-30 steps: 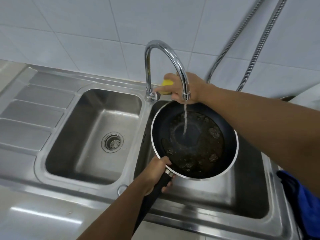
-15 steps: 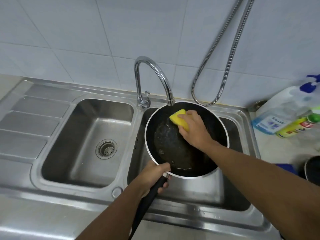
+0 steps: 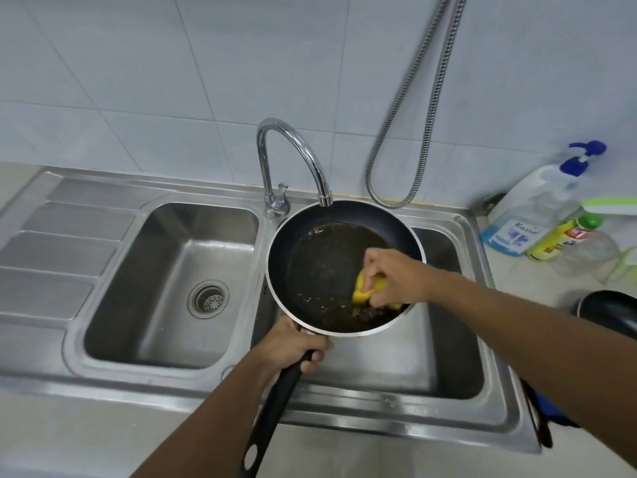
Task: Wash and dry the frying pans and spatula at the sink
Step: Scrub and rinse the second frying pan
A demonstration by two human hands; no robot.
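Observation:
A black frying pan [image 3: 320, 260] with a silver rim hangs over the right sink basin [image 3: 396, 367], under the faucet spout. Dirty water and food bits lie in its bottom. My left hand [image 3: 293, 350] grips the pan's black handle [image 3: 272, 412] close to the rim. My right hand [image 3: 393, 281] presses a yellow sponge [image 3: 363, 293] against the pan's inside, at its lower right. No water runs from the faucet [image 3: 293, 157]. A second black pan [image 3: 610, 312] shows partly on the counter at the right edge. No spatula is in view.
The left basin [image 3: 144, 298] with its drain strainer [image 3: 208, 299] lies beside a ribbed drainboard [image 3: 58, 250]. A metal hose [image 3: 413, 132] hangs on the tiled wall. Soap bottles [image 3: 537, 215] stand on the right counter. A blue cloth [image 3: 551, 408] hangs at the sink's right edge.
The water has stopped running. My right hand came from behind the faucet into the pan and swept the sponge from the upper part to the lower right. The view has pulled back.

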